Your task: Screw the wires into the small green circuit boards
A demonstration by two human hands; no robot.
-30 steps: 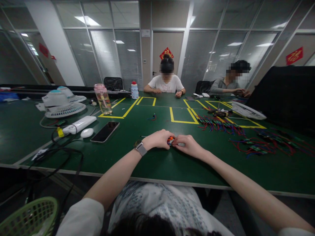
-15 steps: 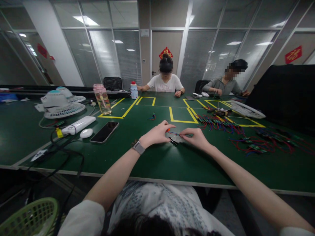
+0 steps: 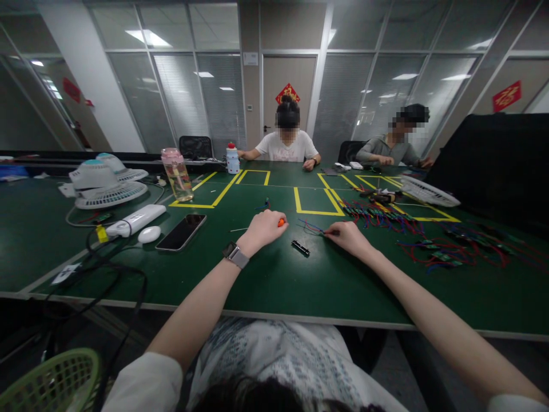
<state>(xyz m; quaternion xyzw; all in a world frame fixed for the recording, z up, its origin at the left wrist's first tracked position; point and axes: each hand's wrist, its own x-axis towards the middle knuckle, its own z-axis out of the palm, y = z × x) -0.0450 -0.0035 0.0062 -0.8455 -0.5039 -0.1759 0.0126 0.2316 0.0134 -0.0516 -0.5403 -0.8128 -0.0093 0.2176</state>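
Note:
My left hand (image 3: pixel 265 226) is closed around a screwdriver, its orange handle end (image 3: pixel 281 222) showing by the thumb and a thin shaft poking out on the left. To the right, the fingertips of my right hand (image 3: pixel 346 238) pinch thin red and blue wires (image 3: pixel 312 228), whose loose ends point left. Whatever else is in that pinch is hidden by the fingers. Between my hands, a small black slotted strip (image 3: pixel 300 248) lies on the green table, touched by neither hand. Beyond my left hand sits a small wired circuit board (image 3: pixel 266 202).
Wired circuit boards lie in a row (image 3: pixel 377 215) and a heap (image 3: pixel 441 252) on the right. A phone (image 3: pixel 182 232), a white case (image 3: pixel 150 234), a power strip (image 3: pixel 136 220) and a bottle (image 3: pixel 177 176) stand left. Two people sit across the table.
My hands have moved apart, the left going left with the screwdriver and the right going right with the wires. The black strip now lies alone between them.

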